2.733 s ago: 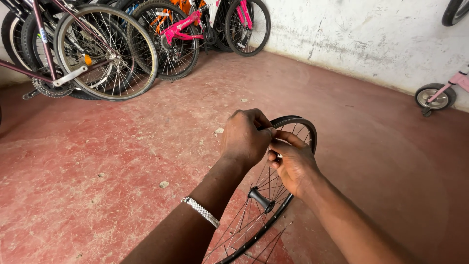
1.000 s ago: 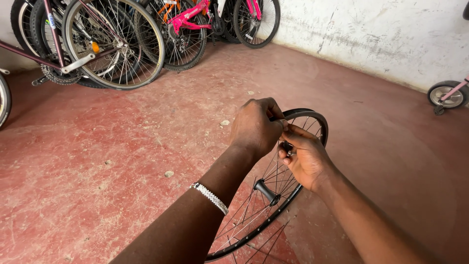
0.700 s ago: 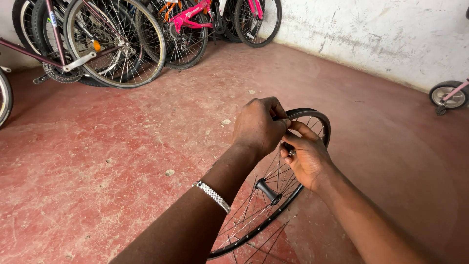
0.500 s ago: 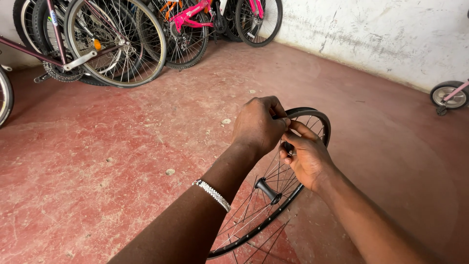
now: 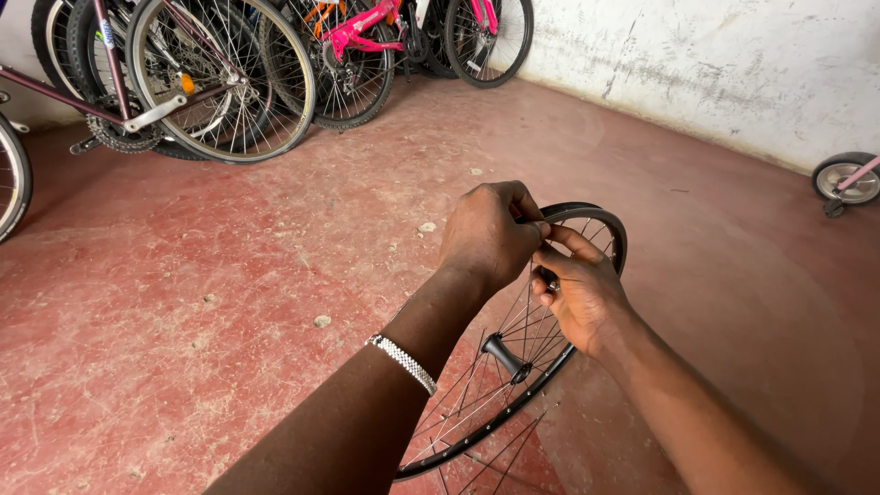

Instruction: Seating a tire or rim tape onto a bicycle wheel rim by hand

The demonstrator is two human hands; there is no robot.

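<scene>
A bare black bicycle wheel [image 5: 513,385] stands on edge on the red floor [image 5: 229,302] in front of the person, its hub [image 5: 504,353] low between the forearms. The left hand [image 5: 486,234] is curled over the top of the rim, fingers closed on it; the right hand [image 5: 577,293] sits just beside, pinching something small at the spokes — too small to make out. A beaded bracelet [image 5: 403,364] circles the left wrist. The wheel looks light and stiff at the rim, but the thin spokes [image 5: 477,403] would likely bend if gripped hard — the rim or hub seems the safer hold. Parked bicycles [image 5: 229,73] line the far wall [image 5: 715,64].
</scene>
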